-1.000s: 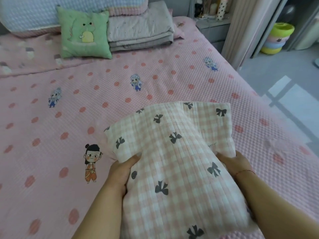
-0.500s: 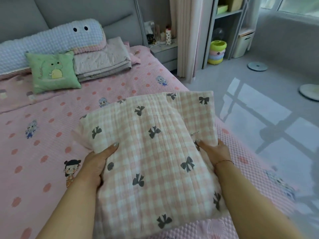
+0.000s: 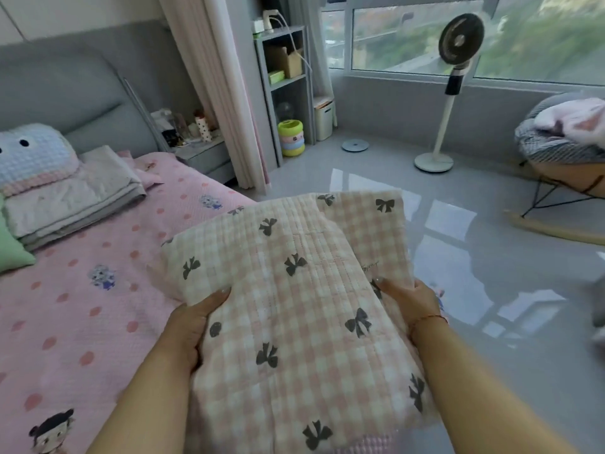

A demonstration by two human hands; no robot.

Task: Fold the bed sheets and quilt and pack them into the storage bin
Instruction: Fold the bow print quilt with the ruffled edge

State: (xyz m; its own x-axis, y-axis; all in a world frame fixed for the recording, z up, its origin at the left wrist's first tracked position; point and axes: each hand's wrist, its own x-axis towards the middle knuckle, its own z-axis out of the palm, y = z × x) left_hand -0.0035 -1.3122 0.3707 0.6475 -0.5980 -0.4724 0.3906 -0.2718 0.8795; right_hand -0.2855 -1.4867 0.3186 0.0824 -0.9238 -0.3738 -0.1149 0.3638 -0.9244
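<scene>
While both hands carry it from opposite sides, the folded checked quilt (image 3: 294, 309) fills the lower middle of the frame, lifted clear of the bed. The left hand (image 3: 190, 326) grips the quilt's left edge, thumb lying on top and fingers tucked out of sight beneath. The right hand (image 3: 411, 303) holds the right edge the same way, fingertips pressing into the top layer just under a small stitched label; a red thread circles that wrist.

By the look of it the quilt is soft, quilted cotton, fairly light but bulky. It sags a little between the hands, and its far layers fan apart toward the upper middle, where one folded flap sits skewed over another. It would likely slump and unfold if held by one corner, so a hold under both long edges, with palms supporting the underside, seems soundest.

Further out, the pink dotted bedspread (image 3: 82, 306) fills the left of the frame, with a grey folded blanket (image 3: 75, 194) and a blue knitted bolster (image 3: 31, 155) stacked at the upper left. A standing fan (image 3: 453, 77) and a rocking chair (image 3: 563, 152) occupy the upper right over glossy grey floor (image 3: 491, 257). No storage bin is plainly in view.
</scene>
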